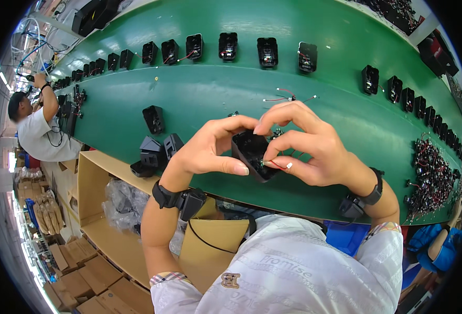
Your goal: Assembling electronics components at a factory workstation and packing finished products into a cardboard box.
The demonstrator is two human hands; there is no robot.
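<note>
Left hand (210, 146)'s holding the case (248, 144) from its left, right hand (307, 144)'s pinching a wire (278, 166) at its right; fingers are hiding part of the inside.

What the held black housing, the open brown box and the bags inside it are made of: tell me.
Black housing: probably plastic, semi-matte, with smooth dark walls; metal possible. Open brown box: likely cardboard, matte, plain flat panels. Bags: apparently clear plastic film, crinkled, with glossy highlights.
</note>
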